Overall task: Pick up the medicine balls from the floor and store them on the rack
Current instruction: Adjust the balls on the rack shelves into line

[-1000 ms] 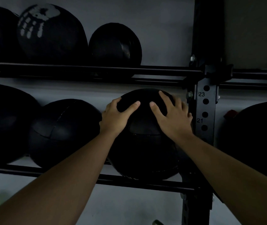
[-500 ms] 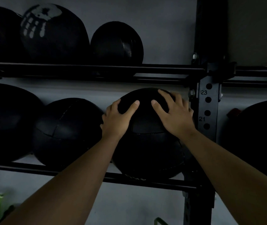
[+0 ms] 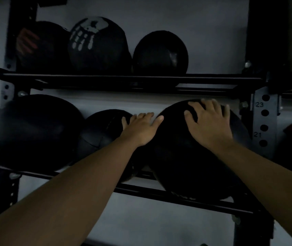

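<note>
Presently both hands lie flat, fingers spread: right hand [image 3: 210, 126] atop the medicine ball [image 3: 191, 157], left hand [image 3: 140, 127] touching its neighbouring ball [image 3: 104, 132], gripping nothing.

Matt black leather-like medicine ball [image 3: 191, 157] with stitched seams; rack [image 3: 264, 121] of matt black painted metal

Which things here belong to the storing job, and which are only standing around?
Job:
- big ball under both hands, on the lower shelf
- rack
- left hand, flat across the gap to the neighbour ball
- right hand, flat on top

Around:
- ball with white print
- wall
</note>
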Available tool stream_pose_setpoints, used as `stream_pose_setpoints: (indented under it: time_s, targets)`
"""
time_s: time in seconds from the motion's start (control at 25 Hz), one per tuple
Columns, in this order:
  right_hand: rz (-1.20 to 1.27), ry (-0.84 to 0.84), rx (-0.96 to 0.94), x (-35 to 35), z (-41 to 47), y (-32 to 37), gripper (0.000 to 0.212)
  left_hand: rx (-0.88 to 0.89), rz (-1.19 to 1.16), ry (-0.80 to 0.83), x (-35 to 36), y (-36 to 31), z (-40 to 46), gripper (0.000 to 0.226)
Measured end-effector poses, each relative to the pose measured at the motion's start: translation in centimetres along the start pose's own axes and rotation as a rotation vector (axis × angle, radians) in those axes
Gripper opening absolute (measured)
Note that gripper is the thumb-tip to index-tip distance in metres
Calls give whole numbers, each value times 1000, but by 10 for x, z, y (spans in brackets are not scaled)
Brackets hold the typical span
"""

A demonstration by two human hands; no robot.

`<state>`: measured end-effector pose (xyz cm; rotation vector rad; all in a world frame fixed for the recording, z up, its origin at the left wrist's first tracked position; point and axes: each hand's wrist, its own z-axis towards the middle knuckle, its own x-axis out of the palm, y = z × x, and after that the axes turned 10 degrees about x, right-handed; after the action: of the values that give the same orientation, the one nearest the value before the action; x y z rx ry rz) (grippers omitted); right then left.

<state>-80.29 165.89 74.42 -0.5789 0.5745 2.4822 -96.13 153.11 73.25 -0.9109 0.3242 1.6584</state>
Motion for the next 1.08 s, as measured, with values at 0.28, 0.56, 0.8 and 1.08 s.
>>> stream_pose_setpoints:
  time_s: [0.28, 0.56, 0.8, 1.08]
  targets:
    - [175, 288, 46, 73, -33, 153, 59, -111, 59, -22, -63, 169, -17, 75]
    - [397, 355, 420, 138, -66, 233, 84, -135, -394, -42, -75, 242, 6, 86]
    - [339, 161, 434, 164, -50, 237, 83, -105, -567, -24, -57, 242, 49, 76]
    - [276, 327, 129, 157, 10, 215, 70, -368, -688, -186, -35, 253, 36, 89]
